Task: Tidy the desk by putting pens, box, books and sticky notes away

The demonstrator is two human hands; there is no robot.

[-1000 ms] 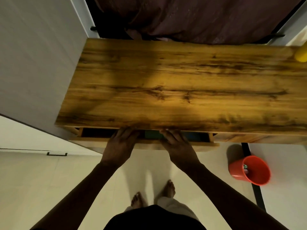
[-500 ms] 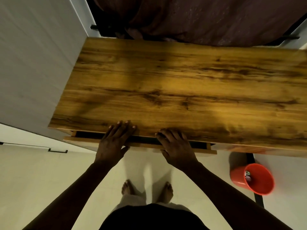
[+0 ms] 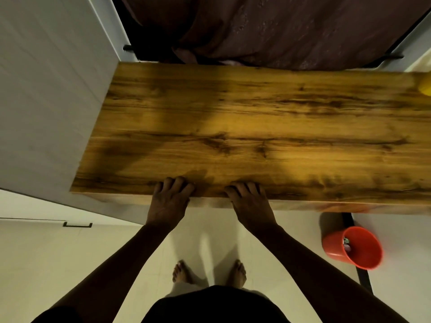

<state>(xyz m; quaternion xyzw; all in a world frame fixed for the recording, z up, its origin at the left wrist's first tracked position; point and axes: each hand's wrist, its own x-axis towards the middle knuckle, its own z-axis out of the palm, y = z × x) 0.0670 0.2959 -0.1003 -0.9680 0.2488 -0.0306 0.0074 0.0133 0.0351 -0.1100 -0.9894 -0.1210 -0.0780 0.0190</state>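
Beside the desk (image 3: pixel 256 127), an orange bucket (image 3: pixel 332 249) holds small bits (image 3: pixel 346 244).

Dim warm light, shadowed desk (image 3: pixel 256 127), blurred wide-angle edges.

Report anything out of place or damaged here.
Nothing stands out. The desk shows no damage; only a yellow thing, cut by the frame, sits at its right end. The red bin on the floor has spilled nothing.
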